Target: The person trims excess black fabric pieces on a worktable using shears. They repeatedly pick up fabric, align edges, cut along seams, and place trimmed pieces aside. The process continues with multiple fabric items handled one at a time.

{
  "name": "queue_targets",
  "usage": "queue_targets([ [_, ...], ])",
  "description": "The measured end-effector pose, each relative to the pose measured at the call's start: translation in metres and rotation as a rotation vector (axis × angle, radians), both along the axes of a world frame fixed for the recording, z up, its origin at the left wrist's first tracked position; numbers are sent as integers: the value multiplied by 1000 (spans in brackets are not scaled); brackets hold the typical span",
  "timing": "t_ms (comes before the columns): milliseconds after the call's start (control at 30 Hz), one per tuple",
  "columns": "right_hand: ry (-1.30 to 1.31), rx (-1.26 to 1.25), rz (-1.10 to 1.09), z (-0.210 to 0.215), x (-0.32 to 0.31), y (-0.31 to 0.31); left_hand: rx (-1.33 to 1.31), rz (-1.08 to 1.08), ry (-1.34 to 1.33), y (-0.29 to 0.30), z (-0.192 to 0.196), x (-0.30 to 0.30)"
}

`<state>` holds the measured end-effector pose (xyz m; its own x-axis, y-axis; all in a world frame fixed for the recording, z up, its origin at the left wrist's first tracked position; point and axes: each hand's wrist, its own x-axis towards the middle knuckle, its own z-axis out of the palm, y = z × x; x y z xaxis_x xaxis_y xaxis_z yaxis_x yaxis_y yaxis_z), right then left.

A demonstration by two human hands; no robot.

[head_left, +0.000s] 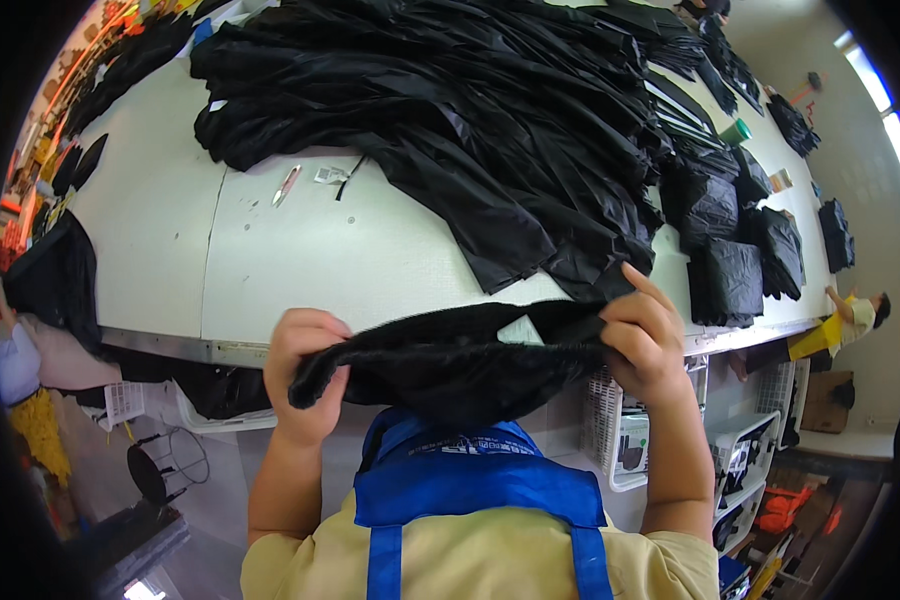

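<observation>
A black garment (pixel 440 375) is stretched sideways at the near edge of the table, its gathered waistband held open between both my hands. My left hand (pixel 305 360) is closed round the left end of the band, thumb against the fabric. At the other end, my right hand (pixel 648 335) pinches the band with curled fingers, while its index finger points up. A white label (pixel 520 331) shows inside the opening. The lower part of the garment hangs in front of my blue apron (pixel 480 485).
A big heap of black garments (pixel 410 90) covers the far side of the white table (pixel 300 260). Thread snips (pixel 287 186) and a small tag (pixel 330 176) lie before it. Folded black stacks (pixel 725 280) stand right; white crates (pixel 620 440) sit below. Other people (pixel 848 325) work at both sides.
</observation>
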<state>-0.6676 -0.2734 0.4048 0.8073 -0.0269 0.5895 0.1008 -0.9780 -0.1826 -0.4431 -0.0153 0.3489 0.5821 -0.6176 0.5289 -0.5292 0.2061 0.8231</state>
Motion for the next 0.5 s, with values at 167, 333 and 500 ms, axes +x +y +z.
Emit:
queue_targets([
  [167,-88,-154,103,4,-12,20,-43,-46,-159,36,-13,5],
  [333,-92,-183,186,2,-18,37,122,-1038,266,36,49,40],
  [500,-59,-193,123,3,-20,47,631,-639,-348,0,113,-34],
])
